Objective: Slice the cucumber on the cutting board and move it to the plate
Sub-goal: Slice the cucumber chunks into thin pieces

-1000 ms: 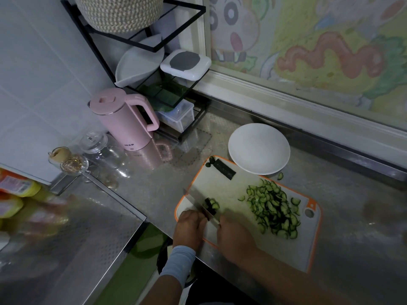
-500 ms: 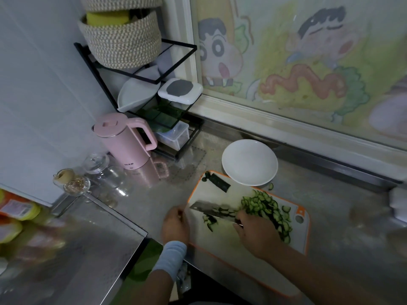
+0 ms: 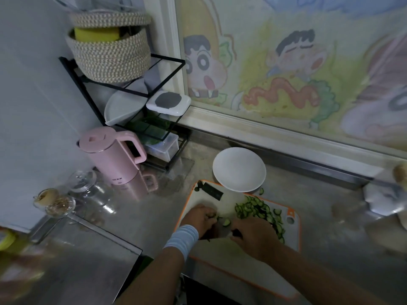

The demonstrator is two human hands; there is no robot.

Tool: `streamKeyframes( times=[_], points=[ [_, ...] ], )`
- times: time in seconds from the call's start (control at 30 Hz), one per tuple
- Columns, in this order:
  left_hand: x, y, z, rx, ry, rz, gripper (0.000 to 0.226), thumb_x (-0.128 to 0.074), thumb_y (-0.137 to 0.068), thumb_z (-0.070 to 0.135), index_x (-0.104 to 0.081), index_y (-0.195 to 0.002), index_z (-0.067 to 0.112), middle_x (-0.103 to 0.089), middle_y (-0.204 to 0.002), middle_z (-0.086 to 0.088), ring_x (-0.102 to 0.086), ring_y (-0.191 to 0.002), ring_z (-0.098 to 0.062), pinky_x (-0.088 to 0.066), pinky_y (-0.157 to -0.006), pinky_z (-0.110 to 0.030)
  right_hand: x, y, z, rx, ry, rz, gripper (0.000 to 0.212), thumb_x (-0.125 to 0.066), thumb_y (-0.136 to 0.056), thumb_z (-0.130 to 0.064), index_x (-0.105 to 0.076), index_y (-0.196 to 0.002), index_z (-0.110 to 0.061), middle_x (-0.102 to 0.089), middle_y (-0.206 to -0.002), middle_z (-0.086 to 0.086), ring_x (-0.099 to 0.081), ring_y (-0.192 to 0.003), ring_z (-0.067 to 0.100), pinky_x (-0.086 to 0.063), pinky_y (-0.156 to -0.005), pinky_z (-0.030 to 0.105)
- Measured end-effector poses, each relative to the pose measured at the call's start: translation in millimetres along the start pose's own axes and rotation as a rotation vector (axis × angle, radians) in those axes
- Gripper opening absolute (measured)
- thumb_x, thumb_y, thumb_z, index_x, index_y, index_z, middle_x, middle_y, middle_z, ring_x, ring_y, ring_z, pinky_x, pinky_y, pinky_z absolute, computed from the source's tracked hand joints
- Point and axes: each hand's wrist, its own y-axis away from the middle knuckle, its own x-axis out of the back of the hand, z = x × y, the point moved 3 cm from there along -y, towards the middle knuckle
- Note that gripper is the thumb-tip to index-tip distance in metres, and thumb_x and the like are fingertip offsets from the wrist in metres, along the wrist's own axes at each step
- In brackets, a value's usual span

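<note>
On cutting board (image 3: 230, 202): slice pile (image 3: 257, 211); L hand (image 3: 199, 217) pinching cucumber end (image 3: 212, 215), R hand (image 3: 253, 235) gripping knife (image 3: 217, 231). Plate (image 3: 239, 169) just behind board.

Cucumber slices (image 3: 257, 211) on cutting board (image 3: 229, 203)

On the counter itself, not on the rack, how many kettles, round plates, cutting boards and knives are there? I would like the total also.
pink kettle: 1
round white plate: 1
cutting board: 1
knife: 1
Total: 4
</note>
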Motion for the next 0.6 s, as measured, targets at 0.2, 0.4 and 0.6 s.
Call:
streamKeyframes(
  times=[0.2,0.4,0.6],
  points=[
    [-5.5,-1.5,16.4,-0.107,0.032,-0.025,0.029,-0.063,-0.078,0.053,-0.071,-0.099,0.034,-0.058,-0.104,0.007,-0.057,-0.09,-0.012,-0.047,-0.083,-0.024,3.5,2.8,-3.5,-0.006,0.01,-0.029,0.023,-0.049,-0.086,-0.048,-0.061,-0.091,-0.03,-0.065,-0.074,-0.003,-0.061,-0.066,0.022,-0.03,-0.055,0.025],
    [-5.5,-11.5,3.5,-0.06,-0.026,-0.012,0.026,-0.058,-0.087,0.04,-0.069,-0.107,0.026,-0.056,-0.112,0.002,-0.056,-0.099,-0.018,-0.044,-0.088,-0.025,19.1,-2.6,-11.3,-0.039,0.02,-0.134,0.027,-0.046,-0.092,-0.046,-0.059,-0.105,-0.026,-0.067,-0.095,0.003,-0.061,-0.086,0.026,-0.04,-0.066,0.029],
    [7.3,18.1,-12.4,-0.082,0.192,-0.025,0.025,-0.049,-0.073,0.021,-0.07,-0.081,0.029,-0.065,-0.091,0.005,-0.059,-0.085,-0.015,-0.05,-0.083,-0.029,16.4,-9.3,-9.3,-0.052,0.013,-0.166,0.027,-0.041,-0.092,-0.046,-0.057,-0.099,-0.025,-0.065,-0.09,0.002,-0.059,-0.079,0.025,-0.04,-0.063,0.029]
  ],
)
